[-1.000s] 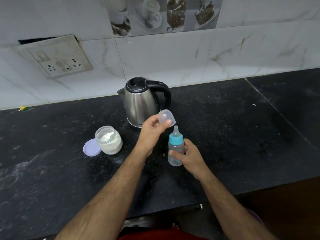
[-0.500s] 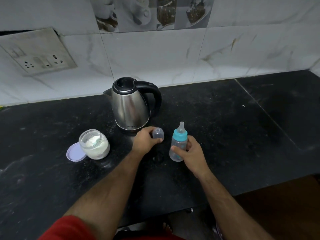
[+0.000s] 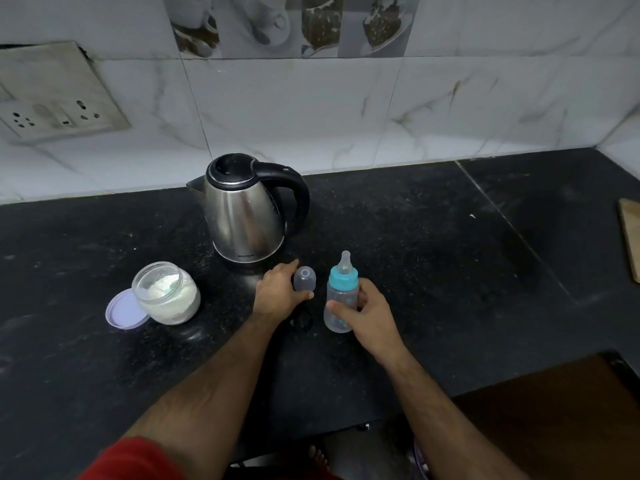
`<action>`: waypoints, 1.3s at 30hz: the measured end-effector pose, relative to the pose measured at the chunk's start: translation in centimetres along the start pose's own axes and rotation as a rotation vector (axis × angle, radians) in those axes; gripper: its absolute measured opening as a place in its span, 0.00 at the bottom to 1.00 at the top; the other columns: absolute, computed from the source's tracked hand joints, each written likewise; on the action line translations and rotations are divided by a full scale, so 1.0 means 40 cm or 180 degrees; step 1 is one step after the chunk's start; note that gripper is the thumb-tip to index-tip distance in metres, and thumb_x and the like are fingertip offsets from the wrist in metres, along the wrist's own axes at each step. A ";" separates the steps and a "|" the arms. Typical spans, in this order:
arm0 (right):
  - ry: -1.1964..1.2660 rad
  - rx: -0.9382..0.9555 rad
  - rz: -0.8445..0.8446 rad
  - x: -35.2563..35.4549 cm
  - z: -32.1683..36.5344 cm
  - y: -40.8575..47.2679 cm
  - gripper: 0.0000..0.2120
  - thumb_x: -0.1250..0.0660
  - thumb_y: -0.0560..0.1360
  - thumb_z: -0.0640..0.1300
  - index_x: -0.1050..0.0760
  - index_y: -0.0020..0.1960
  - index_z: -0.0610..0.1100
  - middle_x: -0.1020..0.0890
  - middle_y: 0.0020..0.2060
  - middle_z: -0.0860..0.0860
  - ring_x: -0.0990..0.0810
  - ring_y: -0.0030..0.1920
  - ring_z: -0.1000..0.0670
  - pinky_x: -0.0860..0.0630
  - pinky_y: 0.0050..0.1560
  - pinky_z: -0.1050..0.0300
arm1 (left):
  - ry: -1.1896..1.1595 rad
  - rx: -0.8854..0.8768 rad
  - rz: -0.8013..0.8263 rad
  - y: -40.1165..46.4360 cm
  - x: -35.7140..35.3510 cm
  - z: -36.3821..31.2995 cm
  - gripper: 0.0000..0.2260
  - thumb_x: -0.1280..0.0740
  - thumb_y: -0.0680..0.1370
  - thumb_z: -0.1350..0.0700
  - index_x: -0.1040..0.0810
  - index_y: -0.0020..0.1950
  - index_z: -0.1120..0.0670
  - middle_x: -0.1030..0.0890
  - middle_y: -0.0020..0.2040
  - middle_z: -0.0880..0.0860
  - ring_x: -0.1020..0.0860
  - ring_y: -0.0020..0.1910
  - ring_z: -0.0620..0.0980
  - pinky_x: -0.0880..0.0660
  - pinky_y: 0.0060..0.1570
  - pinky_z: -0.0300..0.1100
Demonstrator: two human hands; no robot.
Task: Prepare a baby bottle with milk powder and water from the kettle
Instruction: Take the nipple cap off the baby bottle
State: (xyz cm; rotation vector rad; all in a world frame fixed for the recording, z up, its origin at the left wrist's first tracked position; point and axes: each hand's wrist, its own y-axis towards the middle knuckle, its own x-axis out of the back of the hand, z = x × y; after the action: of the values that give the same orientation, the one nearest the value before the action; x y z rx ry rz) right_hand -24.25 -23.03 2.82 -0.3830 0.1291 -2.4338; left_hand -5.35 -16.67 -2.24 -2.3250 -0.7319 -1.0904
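Note:
A clear baby bottle (image 3: 337, 306) with a teal collar and a teat stands upright on the black counter (image 3: 433, 265), and my right hand (image 3: 370, 315) grips its body. My left hand (image 3: 278, 292) holds the bottle's clear domed cap (image 3: 304, 278) low on the counter, just left of the bottle. Behind both hands stands a steel kettle (image 3: 247, 216) with a black lid and handle. To the left is an open glass jar of white milk powder (image 3: 166, 294), with its lilac lid (image 3: 121, 311) lying beside it.
A tiled wall with a switch and socket plate (image 3: 52, 109) runs along the back of the counter. A wooden board edge (image 3: 632, 242) shows at the far right. The counter's front edge lies near my forearms, with a brown surface (image 3: 554, 420) below right.
My left hand has brought the cap down from above the bottle to the counter beside it. My right hand has kept its grip on the bottle.

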 end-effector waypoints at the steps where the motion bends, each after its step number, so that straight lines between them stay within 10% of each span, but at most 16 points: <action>1: 0.0006 0.0002 0.0020 0.000 0.002 0.000 0.22 0.22 0.70 0.45 0.26 0.62 0.49 0.18 0.54 0.54 0.18 0.55 0.55 0.20 0.54 0.58 | 0.0021 0.0020 0.0000 -0.004 0.002 -0.001 0.42 0.23 0.69 0.45 0.38 0.78 0.50 0.30 0.74 0.53 0.30 0.70 0.53 0.32 0.69 0.54; 8: 0.0246 -0.0023 0.0393 -0.003 0.031 0.003 0.17 0.24 0.71 0.45 0.25 0.58 0.53 0.18 0.54 0.52 0.18 0.56 0.52 0.20 0.58 0.52 | -0.2134 -0.0071 -0.0427 -0.087 0.082 -0.070 0.21 0.33 0.78 0.44 0.24 0.68 0.51 0.21 0.60 0.44 0.22 0.60 0.45 0.28 0.54 0.32; 16: 0.0653 0.0142 0.1722 -0.051 0.120 -0.010 0.27 0.26 0.67 0.52 0.24 0.64 0.45 0.17 0.54 0.45 0.18 0.55 0.50 0.21 0.56 0.55 | -0.2815 -0.0795 0.1166 -0.147 0.212 -0.111 0.33 0.28 0.66 0.32 0.21 0.64 0.50 0.21 0.66 0.53 0.23 0.65 0.50 0.26 0.66 0.46; 20: 0.0545 0.0156 0.2109 -0.083 0.146 -0.022 0.21 0.25 0.69 0.50 0.23 0.60 0.49 0.18 0.49 0.45 0.19 0.50 0.47 0.23 0.49 0.50 | -0.3446 -0.0663 0.1110 -0.157 0.236 -0.101 0.14 0.29 0.68 0.46 0.16 0.48 0.54 0.19 0.65 0.52 0.24 0.67 0.54 0.29 0.68 0.57; 30: -0.0452 0.0519 0.1062 -0.149 0.174 -0.044 0.09 0.28 0.69 0.43 0.23 0.49 0.48 0.18 0.40 0.48 0.19 0.41 0.52 0.21 0.41 0.53 | -0.3384 -0.0293 0.0657 -0.182 0.252 -0.114 0.13 0.29 0.64 0.46 0.14 0.44 0.50 0.17 0.52 0.54 0.20 0.52 0.51 0.24 0.58 0.51; 39: -0.1873 0.0476 0.0001 -0.201 0.133 -0.024 0.19 0.29 0.68 0.56 0.28 0.53 0.48 0.19 0.45 0.51 0.19 0.42 0.49 0.20 0.44 0.49 | -0.3134 0.0930 -0.0552 -0.191 0.203 -0.160 0.15 0.26 0.72 0.47 0.20 0.49 0.58 0.18 0.41 0.53 0.18 0.42 0.49 0.20 0.48 0.47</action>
State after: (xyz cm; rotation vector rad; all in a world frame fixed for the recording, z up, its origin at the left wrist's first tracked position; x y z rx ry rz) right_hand -17.24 -17.19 6.15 -1.0020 -0.3049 -2.2100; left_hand -9.32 -12.69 9.32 -2.4721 -1.3312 0.2043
